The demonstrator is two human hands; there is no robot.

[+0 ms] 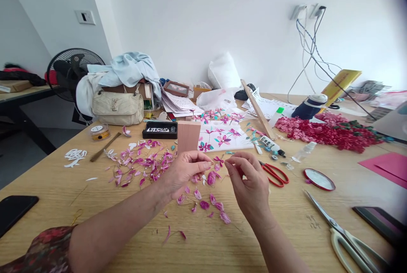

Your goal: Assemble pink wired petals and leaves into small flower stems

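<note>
My left hand [193, 168] and my right hand [249, 175] are raised over the middle of the wooden table, fingertips pinched and facing each other a short gap apart. What they pinch is too thin and small to make out. In the gap shows a small magenta flower [218, 161]; whether it is held or lies behind, I cannot tell. Below and between the hands lie loose pink petals [219, 206] on thin stems. A larger heap of pink petal pieces [133, 167] spreads to the left. Behind the hands is a white block [244, 139] bearing pink and teal flowers.
Red-handled scissors [276, 175] lie right of my right hand, with large pale-handled scissors [343, 235] nearer me. A wooden block [188, 136] stands behind my left hand. Farther off are a black tray [159, 130], a handbag [119, 107], a spray bottle [303, 152] and red flower bunches [343, 135].
</note>
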